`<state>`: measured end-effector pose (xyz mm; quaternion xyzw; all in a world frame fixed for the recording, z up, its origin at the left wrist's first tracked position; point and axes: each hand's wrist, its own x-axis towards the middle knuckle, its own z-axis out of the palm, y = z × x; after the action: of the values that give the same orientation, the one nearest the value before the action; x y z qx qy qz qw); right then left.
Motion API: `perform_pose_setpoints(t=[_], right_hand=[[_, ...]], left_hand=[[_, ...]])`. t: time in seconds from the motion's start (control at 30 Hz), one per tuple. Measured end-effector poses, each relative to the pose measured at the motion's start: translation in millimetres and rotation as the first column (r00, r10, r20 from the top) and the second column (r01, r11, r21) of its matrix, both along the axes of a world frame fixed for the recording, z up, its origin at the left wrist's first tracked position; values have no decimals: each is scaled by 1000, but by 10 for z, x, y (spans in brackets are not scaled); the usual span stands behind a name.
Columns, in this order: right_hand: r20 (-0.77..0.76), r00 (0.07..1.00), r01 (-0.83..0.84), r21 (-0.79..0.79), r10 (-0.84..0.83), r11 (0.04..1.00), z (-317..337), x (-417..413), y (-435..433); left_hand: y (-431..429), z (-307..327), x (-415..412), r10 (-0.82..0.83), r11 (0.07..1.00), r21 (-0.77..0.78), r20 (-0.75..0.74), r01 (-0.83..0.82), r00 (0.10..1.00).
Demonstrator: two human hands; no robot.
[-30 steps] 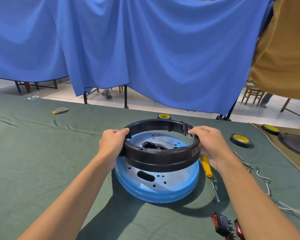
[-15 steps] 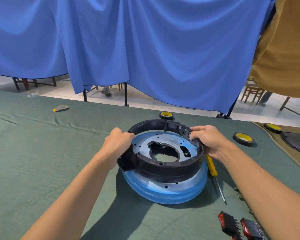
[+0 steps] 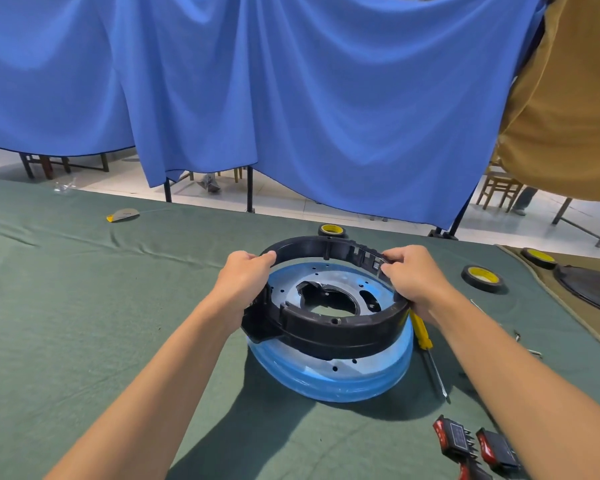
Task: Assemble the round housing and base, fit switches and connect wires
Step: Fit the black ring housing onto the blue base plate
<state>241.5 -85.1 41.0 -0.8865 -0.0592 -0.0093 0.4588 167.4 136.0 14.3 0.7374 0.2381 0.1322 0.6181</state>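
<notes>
Black plastic forms the round housing [image 3: 326,329], an open ring that is gripped at opposite sides by both hands. Both bare forearms are extended forward from the lower corners of the view and converge on the ring. The left hand [image 3: 244,276] is closed on the far-left part of the rim, knuckles upward, with the fingers hooked over the top edge. The right hand [image 3: 414,277] is closed on the far-right part of the rim, beside a slotted section of the wall, with the fingers curled over the edge in the same manner. The housing is thus held between the two hands, at their level and directly ahead of the person.

The housing is placed on top of the base [image 3: 329,381], a blue disc with a central opening and many small holes, which is laid on the green cloth [image 3: 84,306] of the table. A blocky projection of the housing is seen at the near left, overhanging the base. Whether the ring is fully seated cannot be told.

A yellow-handled screwdriver [image 3: 422,336] is laid on the cloth just beside the base, below the right wrist. Two red and black switches [image 3: 459,438] are placed near the right forearm, at the lower right. One tape roll [image 3: 332,231] is seen just behind the housing, and another tape roll [image 3: 482,277] to the right of the right hand. A blue curtain [image 3: 291,98] is hung behind the table.
</notes>
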Motion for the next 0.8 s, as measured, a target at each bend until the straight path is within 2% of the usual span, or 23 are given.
perform_pose_setpoints(t=[0.13,0.3,0.5,0.8], right_hand=[[-45,997,-57,13,57,998,111,10,-86],[-91,991,-91,97,100,991,72,-48,-157],[-24,996,-87,95,90,992,79,-90,-92],[-29,998,-56,116,60,992,33,-79,-107]], left_hand=[[-42,74,5,41,999,11,21,-41,999],[-50,25,-10,-42,994,105,29,39,999],[-36,-44,-9,-59,993,108,62,52,996],[-63,-52,-4,-78,993,89,36,75,996]])
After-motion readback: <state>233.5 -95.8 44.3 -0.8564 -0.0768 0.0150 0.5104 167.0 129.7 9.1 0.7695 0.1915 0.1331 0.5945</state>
